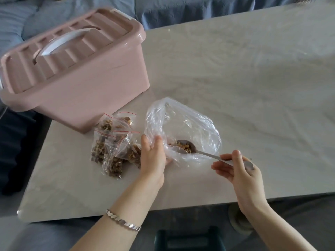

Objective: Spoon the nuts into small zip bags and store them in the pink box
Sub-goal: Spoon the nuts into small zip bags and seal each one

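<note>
nearest, a bracelet sits on the left wrist. the left hand grips the near-left rim of the big bag, its fingers curled over the clear plastic to hold the mouth open. the right hand pinches the end of the spoon handle between thumb and curled fingers. the spoon's bowl is down inside the bag, loaded with nuts. very few nuts seem to be left around it.

the step looks like scooping a load out. to do it well, keep the bowl level as it comes up through the mouth, and keep the rim pulled wide and taut so the plastic does not catch the spoon and tip it. no open zip bag is in either hand, so one has to be readied before the spoon travels; lifting early would leave the load waiting in the air.

just left of the left hand, filled zip bags lie heaped on the table, not yet stored. farther left stands the box, lid on, which must come off first.
</note>
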Tool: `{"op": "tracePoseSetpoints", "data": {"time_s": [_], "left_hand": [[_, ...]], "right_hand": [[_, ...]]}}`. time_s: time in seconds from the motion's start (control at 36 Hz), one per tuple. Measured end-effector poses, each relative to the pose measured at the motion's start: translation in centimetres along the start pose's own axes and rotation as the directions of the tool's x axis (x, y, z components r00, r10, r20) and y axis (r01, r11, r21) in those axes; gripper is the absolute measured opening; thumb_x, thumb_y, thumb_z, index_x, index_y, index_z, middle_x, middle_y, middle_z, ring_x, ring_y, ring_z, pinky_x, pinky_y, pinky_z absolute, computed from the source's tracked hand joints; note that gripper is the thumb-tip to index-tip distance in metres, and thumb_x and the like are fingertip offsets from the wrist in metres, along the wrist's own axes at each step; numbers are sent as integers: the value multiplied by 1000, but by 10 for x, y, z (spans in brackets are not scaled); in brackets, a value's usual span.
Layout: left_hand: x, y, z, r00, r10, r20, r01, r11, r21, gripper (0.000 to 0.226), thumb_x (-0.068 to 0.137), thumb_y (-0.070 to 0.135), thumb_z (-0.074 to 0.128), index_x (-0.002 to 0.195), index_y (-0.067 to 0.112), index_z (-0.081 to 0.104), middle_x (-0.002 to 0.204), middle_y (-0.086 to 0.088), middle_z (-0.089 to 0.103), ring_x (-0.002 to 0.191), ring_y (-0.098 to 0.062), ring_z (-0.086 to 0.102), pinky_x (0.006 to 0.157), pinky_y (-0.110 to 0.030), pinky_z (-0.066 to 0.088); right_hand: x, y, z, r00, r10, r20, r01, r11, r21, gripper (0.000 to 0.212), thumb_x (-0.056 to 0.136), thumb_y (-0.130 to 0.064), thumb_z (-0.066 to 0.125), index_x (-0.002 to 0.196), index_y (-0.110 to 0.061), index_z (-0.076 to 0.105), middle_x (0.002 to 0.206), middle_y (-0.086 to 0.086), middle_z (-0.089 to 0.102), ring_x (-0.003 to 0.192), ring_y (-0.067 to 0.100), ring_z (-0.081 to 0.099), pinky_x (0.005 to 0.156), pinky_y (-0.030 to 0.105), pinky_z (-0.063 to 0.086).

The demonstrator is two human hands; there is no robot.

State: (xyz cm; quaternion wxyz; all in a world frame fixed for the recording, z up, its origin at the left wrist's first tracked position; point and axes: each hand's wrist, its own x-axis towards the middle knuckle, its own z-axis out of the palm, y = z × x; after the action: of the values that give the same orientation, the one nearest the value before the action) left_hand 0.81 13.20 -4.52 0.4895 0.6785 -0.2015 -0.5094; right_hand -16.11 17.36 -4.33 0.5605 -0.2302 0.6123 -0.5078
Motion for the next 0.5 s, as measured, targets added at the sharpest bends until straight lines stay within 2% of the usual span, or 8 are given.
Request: {"op": "tracePoseSetpoints", "data": {"time_s": [0.08, 0.17, 0.22, 0.31, 0.39, 0.44, 0.47, 0.5], "left_hand": [[1, 3, 1, 997, -76, 15, 78, 987, -142, 38, 99, 25, 40, 136, 35, 34, 124, -6, 57, 101, -28, 64, 82, -50, 54], [-2, 10, 5, 990, -136, 49, 144, 940, -309, 33, 101, 21, 37, 133, 29, 38, 117, -13, 60, 99, -30, 64, 77, -49, 54], [-3, 11, 8, 990, -129, 63, 143, 929, -342, 29, 101, 21, 36, 129, 26, 41, 106, -15, 64, 92, -29, 65, 76, -46, 54], [-5, 11, 13, 996, -82, 47, 91, 968, -234, 19, 100, 20, 39, 115, 26, 48, 94, -12, 65, 80, -23, 63, 75, -42, 55], [-4, 9, 13, 998, -32, 60, 39, 992, -116, 15, 98, 20, 42, 102, 32, 51, 103, -10, 66, 92, -24, 64, 84, -47, 54], [-4, 9, 12, 998, 59, 39, -59, 998, 0, 18, 93, 33, 46, 111, 31, 50, 118, -4, 61, 108, -21, 60, 93, -45, 49], [-2, 7, 12, 993, 107, 42, -110, 992, 63, 33, 88, 40, 47, 119, 28, 47, 124, -2, 58, 113, -20, 56, 97, -44, 46], [-1, 6, 11, 989, 142, 51, -147, 983, 113, 38, 87, 41, 46, 121, 25, 45, 122, -1, 57, 112, -19, 55, 97, -42, 44]], "right_hand": [[-2, 2, 0, 999, -42, 0, 42, 998, -46, 37, 97, -26, 41, 82, -2, 64, 64, 12, 70, 66, 22, 69, 62, 22, 57], [-3, 4, 1, 998, -62, -1, 62, 996, -60, 37, 97, -27, 41, 81, -3, 64, 65, 12, 70, 66, 22, 69, 63, 23, 57], [-4, 5, 3, 999, -45, -5, 45, 998, -45, 37, 97, -26, 41, 79, -2, 63, 63, 12, 69, 65, 23, 69, 63, 23, 57], [-4, 5, 3, 1000, 27, -9, -27, 999, 22, 37, 98, -26, 41, 80, -1, 62, 61, 13, 68, 64, 24, 68, 62, 23, 58], [-2, 2, 1, 994, 106, -26, -102, 987, 122, 37, 99, -28, 40, 82, -2, 61, 60, 13, 67, 63, 22, 68, 62, 23, 58], [0, -2, -2, 993, 114, -40, -106, 981, 165, 37, 99, -28, 39, 81, -3, 60, 59, 12, 67, 62, 21, 68, 60, 22, 57], [2, -5, -3, 993, 106, -45, -96, 979, 182, 37, 99, -28, 39, 81, -4, 59, 58, 11, 67, 61, 21, 68, 59, 22, 57], [4, -7, -5, 995, 93, -49, -82, 977, 195, 37, 99, -28, 38, 80, -4, 59, 57, 11, 67, 59, 20, 68, 59, 21, 57]]}}
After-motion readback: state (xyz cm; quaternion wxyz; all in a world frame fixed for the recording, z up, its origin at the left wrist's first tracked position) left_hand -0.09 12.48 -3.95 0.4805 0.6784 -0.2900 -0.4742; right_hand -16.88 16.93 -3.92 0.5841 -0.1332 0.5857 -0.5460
